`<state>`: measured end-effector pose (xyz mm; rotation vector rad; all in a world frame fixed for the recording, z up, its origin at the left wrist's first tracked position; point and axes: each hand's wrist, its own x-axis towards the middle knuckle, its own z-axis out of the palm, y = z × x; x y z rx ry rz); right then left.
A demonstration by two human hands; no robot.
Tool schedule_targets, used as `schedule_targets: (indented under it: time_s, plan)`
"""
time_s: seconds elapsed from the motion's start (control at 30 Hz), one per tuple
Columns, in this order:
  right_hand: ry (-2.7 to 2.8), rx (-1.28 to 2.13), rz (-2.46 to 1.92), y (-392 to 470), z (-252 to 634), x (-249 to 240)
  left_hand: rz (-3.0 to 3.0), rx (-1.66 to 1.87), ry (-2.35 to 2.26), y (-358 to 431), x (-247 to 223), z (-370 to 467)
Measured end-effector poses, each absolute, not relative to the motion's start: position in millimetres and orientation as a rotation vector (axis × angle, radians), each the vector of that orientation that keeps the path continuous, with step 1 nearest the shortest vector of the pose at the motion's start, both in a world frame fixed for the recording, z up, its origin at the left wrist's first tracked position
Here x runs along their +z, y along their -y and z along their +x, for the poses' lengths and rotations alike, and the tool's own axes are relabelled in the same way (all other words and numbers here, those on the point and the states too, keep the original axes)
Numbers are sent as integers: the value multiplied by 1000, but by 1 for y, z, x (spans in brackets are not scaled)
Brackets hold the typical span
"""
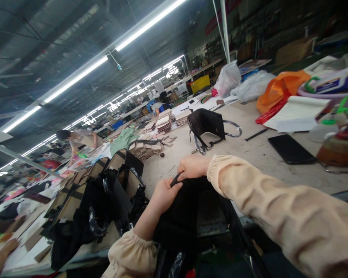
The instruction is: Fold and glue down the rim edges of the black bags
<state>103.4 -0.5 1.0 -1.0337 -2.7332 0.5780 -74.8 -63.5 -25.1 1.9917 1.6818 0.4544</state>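
A black bag (176, 220) hangs at the table's front edge, below my hands. My left hand (165, 195) is closed on the bag's black edge, thumb and fingers pinched together. Right beside it, my right hand (193, 168) grips the same dark edge with bent fingers. Beyond them a small black bag (208, 125) with wrapped handles stands on the table (171, 162). The lower part of the bag in my hands is in shadow and hard to make out.
Several black bags (116, 193) are piled at the left. Behind them are stacked brown pieces (164, 121). At the right lie a phone (291, 148), a paper pad (297, 112) and a jar (338, 148). Another person's hand (4, 251) is at the lower left.
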Motion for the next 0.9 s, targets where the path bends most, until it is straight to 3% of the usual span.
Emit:
schedule_targets:
  time_s: [0.23, 0.9]
  plan:
    - [2603, 705, -997, -6, 108, -4, 2095, 704, -1703, 62, -26, -74]
    - [2530, 882, -983, -12, 111, -7, 1833, 748, -1637, 54, -30, -70]
